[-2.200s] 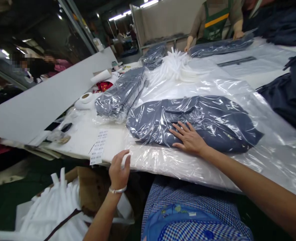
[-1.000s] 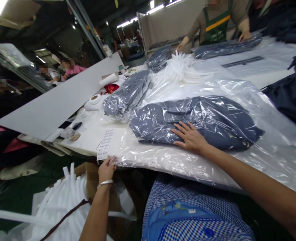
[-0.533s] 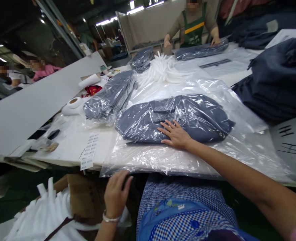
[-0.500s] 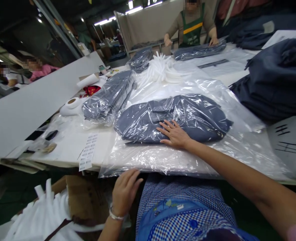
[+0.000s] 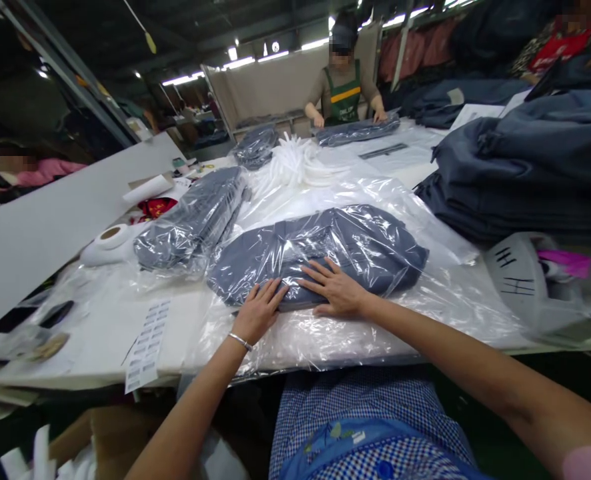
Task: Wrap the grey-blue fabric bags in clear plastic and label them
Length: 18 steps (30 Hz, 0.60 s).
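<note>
A folded dark blue-grey garment (image 5: 365, 247) lies flat inside a clear plastic bag (image 5: 295, 340) on the table before me. My left hand (image 5: 259, 310) rests on the near left edge of the bagged garment, fingers stretched out. Just to its right, my right hand (image 5: 336, 290) lies flat on the plastic over the garment with its fingers spread. Neither hand grips anything. More clear plastic reaches out under and around the garment, down to the table's front edge.
Left of the garment lies a bagged stack of garments (image 5: 190, 217). White foam strips (image 5: 295, 160) are heaped behind it. Dark garments (image 5: 525, 167) are piled at right, above a grey plastic bin (image 5: 520, 287). A label sheet (image 5: 148, 343) overhangs the front edge. A co-worker (image 5: 343, 93) stands opposite.
My left hand has risen from below the table's front edge onto the bagged garment. My right hand stays flat on it. The view has shifted, showing more of the right side.
</note>
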{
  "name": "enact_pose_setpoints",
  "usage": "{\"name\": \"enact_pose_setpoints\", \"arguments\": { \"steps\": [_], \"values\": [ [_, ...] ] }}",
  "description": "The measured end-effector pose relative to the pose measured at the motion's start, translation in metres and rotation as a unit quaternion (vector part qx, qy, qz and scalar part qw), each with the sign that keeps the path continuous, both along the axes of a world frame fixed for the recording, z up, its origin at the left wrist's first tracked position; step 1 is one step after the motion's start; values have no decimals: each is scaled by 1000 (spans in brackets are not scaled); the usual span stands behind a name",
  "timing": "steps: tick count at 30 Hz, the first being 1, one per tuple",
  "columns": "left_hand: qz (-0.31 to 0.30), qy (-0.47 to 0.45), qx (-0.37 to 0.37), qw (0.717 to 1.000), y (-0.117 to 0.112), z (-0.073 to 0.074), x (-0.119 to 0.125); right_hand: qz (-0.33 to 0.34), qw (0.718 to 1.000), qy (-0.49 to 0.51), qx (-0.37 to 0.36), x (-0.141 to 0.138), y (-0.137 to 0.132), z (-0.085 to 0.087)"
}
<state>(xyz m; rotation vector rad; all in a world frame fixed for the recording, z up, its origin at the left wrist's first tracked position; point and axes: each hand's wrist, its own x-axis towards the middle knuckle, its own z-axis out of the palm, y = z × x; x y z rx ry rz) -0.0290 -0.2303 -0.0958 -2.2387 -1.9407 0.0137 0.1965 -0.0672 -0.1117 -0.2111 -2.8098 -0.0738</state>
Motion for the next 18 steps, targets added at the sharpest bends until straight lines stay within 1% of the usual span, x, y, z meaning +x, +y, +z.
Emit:
{"name": "enact_pose_setpoints", "arguments": {
  "steps": [2,4,11,13,16,18],
  "values": [
    [-5,3,-1,1000,-2,-1,-1,-14,1000,-4,4,16,0,2],
    [-5,1,4,1000,-4,0,0,-44,999,-9,11,36,4,3],
    [-31,-7,9,999,-8,-1,-10,-126,991,-31,41,121,27,3],
    [-37,2,11,999,-11,-3,-13,-164,984,-28,55,141,29,4],
    [-44,16,26,999,-13,-7,-17,-241,968,1,73,164,33,-1],
    [-47,28,38,998,-15,-11,-20,-261,962,20,76,174,37,-9]
  ]
}}
